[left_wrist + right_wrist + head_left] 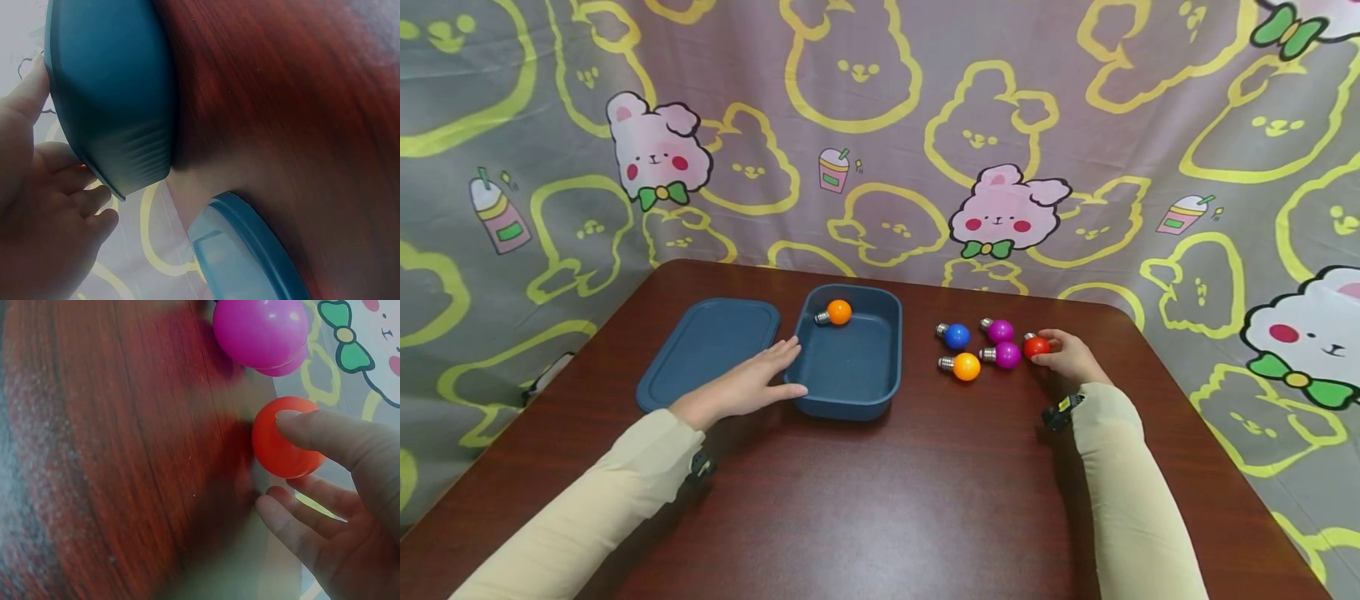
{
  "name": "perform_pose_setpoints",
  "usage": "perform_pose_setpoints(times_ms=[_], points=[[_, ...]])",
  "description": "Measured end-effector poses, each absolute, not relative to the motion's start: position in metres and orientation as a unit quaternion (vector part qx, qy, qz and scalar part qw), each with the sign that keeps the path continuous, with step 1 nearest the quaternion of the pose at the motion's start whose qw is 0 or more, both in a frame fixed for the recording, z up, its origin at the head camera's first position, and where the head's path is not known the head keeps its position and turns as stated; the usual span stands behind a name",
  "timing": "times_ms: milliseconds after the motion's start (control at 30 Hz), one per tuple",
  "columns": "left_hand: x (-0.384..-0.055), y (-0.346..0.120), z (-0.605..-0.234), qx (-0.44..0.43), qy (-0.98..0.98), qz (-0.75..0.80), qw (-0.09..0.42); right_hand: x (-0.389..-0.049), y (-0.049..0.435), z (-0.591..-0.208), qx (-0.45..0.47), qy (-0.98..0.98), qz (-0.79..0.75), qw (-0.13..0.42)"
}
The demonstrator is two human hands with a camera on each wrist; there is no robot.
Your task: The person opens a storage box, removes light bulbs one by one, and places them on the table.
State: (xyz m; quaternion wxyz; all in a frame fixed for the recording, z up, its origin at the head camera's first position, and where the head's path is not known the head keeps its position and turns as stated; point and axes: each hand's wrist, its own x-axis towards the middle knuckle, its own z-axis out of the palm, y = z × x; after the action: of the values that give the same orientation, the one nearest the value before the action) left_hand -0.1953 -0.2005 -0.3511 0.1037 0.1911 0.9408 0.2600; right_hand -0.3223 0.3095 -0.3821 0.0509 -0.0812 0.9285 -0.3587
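My left hand [747, 385] rests on the near left rim of a dark blue rectangular container [859, 408], its fingers extended; in the left wrist view the thumb and fingers touch the container's edge. Inside lies an orange light bulb [839, 312], toward the back left. On the right, my right hand [1070, 357] pinches a red light bulb [1037, 347] between thumb and fingers; the right wrist view shows the thumb on the red globe. Left of it lie two purple bulbs [1007, 355], a blue bulb [957, 337] and a yellow-orange bulb [967, 367].
A flat blue lid [718, 337] lies on the brown wooden table [880, 500], left of the container. Behind the table hangs a patterned curtain [887, 150] with cartoon bunnies. A small dark object [547, 377] shows beyond the table's left edge.
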Motion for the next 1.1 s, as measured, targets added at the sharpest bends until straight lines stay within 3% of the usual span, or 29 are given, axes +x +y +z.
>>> perform_pose_setpoints(times_ms=[1100], points=[[-0.1950,-0.2001,-0.3509,0.190,0.940,0.262,0.106,-0.3218,0.3079,-0.3811,-0.087,0.933,-0.348,0.044]])
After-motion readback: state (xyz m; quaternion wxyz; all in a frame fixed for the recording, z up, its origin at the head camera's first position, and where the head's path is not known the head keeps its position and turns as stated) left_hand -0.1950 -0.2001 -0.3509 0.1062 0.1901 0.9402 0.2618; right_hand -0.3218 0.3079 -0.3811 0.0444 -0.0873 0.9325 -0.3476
